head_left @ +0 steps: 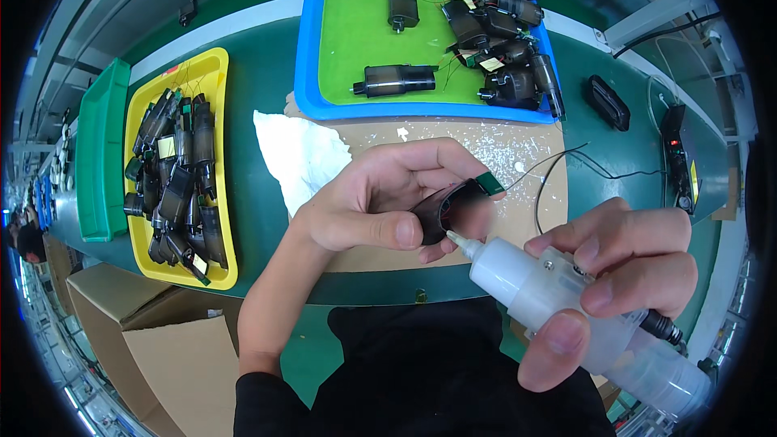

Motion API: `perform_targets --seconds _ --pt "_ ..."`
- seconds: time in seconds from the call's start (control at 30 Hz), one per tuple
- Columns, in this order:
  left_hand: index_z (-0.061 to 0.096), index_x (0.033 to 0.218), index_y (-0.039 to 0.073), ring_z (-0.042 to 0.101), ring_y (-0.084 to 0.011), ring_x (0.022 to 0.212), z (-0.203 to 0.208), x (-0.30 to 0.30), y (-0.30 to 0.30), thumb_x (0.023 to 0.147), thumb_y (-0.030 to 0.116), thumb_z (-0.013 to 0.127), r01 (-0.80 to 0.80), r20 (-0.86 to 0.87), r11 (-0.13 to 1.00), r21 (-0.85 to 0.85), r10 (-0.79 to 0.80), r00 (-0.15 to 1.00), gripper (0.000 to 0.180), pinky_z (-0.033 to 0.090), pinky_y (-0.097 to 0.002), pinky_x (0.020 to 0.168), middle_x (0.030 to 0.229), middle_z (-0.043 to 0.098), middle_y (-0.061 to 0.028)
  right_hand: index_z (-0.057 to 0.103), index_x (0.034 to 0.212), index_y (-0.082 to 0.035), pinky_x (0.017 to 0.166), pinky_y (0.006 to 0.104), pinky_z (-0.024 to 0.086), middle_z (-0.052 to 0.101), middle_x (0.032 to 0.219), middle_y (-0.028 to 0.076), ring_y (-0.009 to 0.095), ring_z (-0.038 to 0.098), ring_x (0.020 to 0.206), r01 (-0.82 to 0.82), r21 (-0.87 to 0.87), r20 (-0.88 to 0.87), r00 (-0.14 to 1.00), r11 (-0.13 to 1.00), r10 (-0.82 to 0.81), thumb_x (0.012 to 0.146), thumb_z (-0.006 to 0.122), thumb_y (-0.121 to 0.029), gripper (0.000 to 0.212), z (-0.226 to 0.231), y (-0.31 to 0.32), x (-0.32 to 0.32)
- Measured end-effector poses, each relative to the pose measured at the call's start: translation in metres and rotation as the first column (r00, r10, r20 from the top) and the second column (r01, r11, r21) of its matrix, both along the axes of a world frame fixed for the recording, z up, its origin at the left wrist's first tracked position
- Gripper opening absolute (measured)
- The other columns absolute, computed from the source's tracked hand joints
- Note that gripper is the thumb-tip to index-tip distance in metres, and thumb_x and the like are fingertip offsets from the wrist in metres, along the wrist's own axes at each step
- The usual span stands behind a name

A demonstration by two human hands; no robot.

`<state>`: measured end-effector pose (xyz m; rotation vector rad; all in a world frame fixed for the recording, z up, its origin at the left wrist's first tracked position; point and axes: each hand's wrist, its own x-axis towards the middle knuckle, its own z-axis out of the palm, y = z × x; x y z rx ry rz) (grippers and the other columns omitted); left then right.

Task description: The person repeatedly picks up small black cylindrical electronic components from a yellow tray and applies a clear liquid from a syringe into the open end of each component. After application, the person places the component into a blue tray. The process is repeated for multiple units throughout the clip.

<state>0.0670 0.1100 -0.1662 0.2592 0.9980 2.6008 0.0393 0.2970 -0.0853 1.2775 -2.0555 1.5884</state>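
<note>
Black part [441, 209] pinched in left hand [380, 198], right hand [623, 275] gripping glue dispenser [550, 291]

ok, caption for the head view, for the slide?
Left hand holds a black part; right hand touches a glue dispenser tip to it.

We count two hands: our left hand [380, 198] and our right hand [619, 275]. There are three trays: one green [101, 154], one yellow [214, 73], one blue [307, 48]. We see one dispenser [534, 287], one white cloth [295, 154] and one cardboard sheet [526, 154]. Two black parts [396, 79] lie apart on the blue tray; the piles there and in the yellow tray are too tangled to count.
</note>
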Motion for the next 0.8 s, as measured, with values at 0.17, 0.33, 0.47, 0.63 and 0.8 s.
perform_targets --seconds 0.17,0.33,0.47,0.63,0.8 --pt "0.051 0.113 -0.011 0.058 -0.0209 0.076 -0.002 0.001 -0.001 0.07 0.044 0.081 -0.012 -0.007 1.0 -0.01 0.012 1.0 0.077 0.045 -0.0275 0.06 0.084 0.059 -0.0177 0.039 0.088 -0.007 0.055 0.0276 0.054 0.04 0.089 0.009 0.015 0.045 0.055 -0.007 0.009 0.003 1.0 1.0 0.007 0.075 0.07 -0.018 0.035 0.001 0.0 0.001" --pt "0.051 0.112 -0.011 0.058 -0.0208 0.076 -0.003 0.001 -0.001 0.07 0.046 0.081 -0.016 -0.01 1.0 -0.012 0.016 1.0 0.077 0.044 -0.0287 0.064 0.083 0.058 -0.0158 0.039 0.088 -0.007 0.056 0.0277 0.054 0.04 0.089 0.009 0.015 0.044 0.055 -0.007 0.02 0.01 1.0 1.0 0.007 0.075 0.07 -0.018 0.035 0.003 0.0 0.002" --pt "0.051 0.112 -0.011 0.058 -0.0204 0.076 -0.002 0.001 -0.001 0.069 0.045 0.081 -0.004 -0.007 1.0 -0.004 0.004 1.0 0.077 0.044 -0.0279 0.062 0.084 0.058 -0.0161 0.039 0.089 -0.008 0.056 0.0278 0.054 0.04 0.089 0.009 0.015 0.044 0.054 -0.006 0.038 0.016 1.0 0.999 0.005 0.075 0.07 -0.017 0.035 0.004 0.001 0.003" --pt "0.051 0.112 -0.011 0.058 -0.0199 0.076 0.003 0.0 -0.002 0.069 0.045 0.082 -0.005 -0.005 1.0 -0.03 0.005 1.0 0.077 0.044 -0.0273 0.061 0.086 0.058 -0.0167 0.039 0.089 -0.008 0.056 0.0279 0.054 0.04 0.089 0.009 0.015 0.044 0.054 -0.015 0.096 0.039 0.999 0.995 0.011 0.074 0.07 -0.017 0.035 0.009 0.003 0.003" --pt "0.051 0.112 -0.011 0.058 -0.02 0.076 0.002 0.001 -0.002 0.068 0.045 0.082 -0.012 -0.016 1.0 0.007 0.012 1.0 0.078 0.044 -0.0272 0.06 0.086 0.059 -0.0173 0.039 0.089 -0.008 0.057 0.0282 0.054 0.04 0.089 0.009 0.015 0.044 0.054 -0.082 0.18 0.056 0.996 0.98 0.073 0.074 0.07 -0.016 0.035 0.017 0.005 0.0"
